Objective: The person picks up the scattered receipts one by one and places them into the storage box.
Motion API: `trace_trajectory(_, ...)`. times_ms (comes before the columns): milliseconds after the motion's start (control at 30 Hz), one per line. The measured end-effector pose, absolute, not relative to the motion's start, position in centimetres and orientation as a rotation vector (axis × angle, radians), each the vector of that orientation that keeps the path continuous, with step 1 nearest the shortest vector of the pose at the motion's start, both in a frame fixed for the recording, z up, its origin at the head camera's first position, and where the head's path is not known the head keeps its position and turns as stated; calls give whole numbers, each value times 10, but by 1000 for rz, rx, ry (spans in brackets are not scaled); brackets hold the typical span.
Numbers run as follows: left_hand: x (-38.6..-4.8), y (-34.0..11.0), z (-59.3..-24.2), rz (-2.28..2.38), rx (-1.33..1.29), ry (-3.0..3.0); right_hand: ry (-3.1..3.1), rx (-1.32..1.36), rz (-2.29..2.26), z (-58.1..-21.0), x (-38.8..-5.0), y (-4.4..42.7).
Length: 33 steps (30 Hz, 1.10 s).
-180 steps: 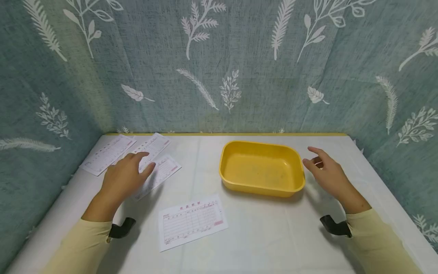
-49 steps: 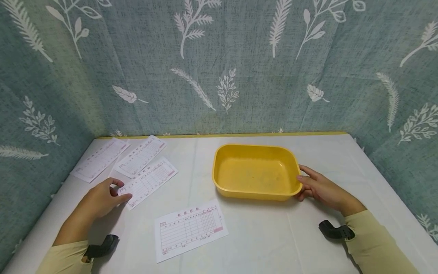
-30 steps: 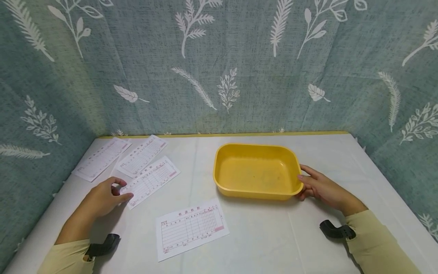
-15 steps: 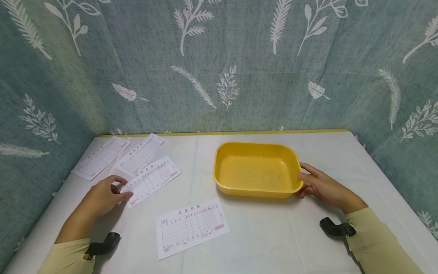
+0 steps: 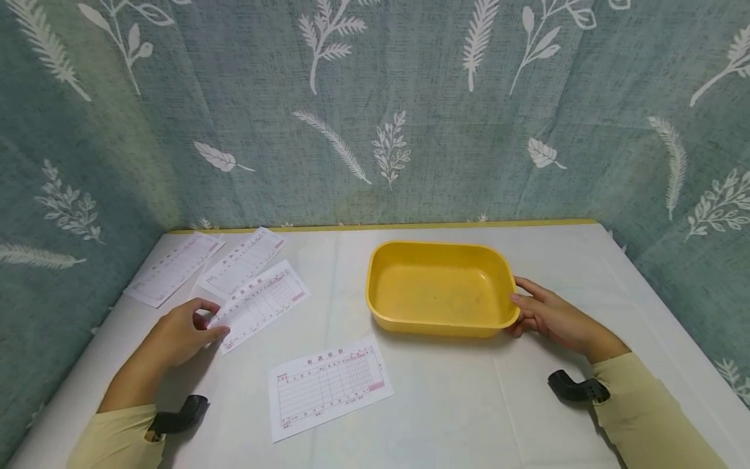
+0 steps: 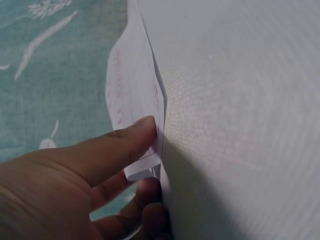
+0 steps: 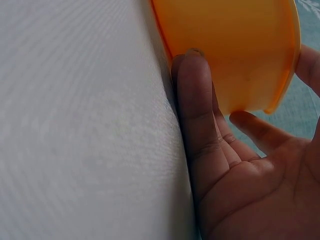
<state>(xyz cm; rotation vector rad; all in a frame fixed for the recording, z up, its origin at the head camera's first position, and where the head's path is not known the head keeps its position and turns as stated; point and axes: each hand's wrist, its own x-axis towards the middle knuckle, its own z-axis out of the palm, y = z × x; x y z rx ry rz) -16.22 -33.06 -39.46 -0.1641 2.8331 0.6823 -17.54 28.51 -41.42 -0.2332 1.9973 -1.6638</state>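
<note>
My left hand [image 5: 186,331] pinches the near left end of a printed paper form [image 5: 266,306]. In the left wrist view the thumb of the left hand [image 6: 75,175] lies on the form [image 6: 135,80], whose end curls up between thumb and fingers. A yellow plastic tray [image 5: 442,327] stands right of centre with nothing in it. Its right end is held by my right hand [image 5: 556,320], thumb at the rim. The right wrist view has fingers of the right hand [image 7: 250,170] against the outside wall of the yellow tray [image 7: 235,60].
Two more forms lie at the back left, one at the far left [image 5: 174,270] and one beside it [image 5: 241,262], partly under the pinched form. Another form [image 5: 331,387] lies front centre. Patterned green cloth [image 5: 363,117] stands behind and at both sides of the white table [image 5: 445,404].
The left hand has come down to the near end of the form and now pinches it, bending it slightly upward. The right hand has moved in from beside the tray onto its right end.
</note>
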Motion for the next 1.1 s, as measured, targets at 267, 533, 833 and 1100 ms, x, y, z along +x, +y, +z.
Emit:
trace_trajectory(267,-162,-328,-396,709,-118,2848,2010,-214,-1655,-414,-174,287)
trace_trajectory(533,-162,-328,-395,725,-122,2837,2011,-235,-1648,-416,-175,287)
trace_trajectory(833,-162,-329,-395,737,-143,2828,2022,-209,-1653,-415,-177,285)
trace_trajectory(1100,-161,-327,-393,726,-138,2844,2012,-234,-1665,-418,-177,286)
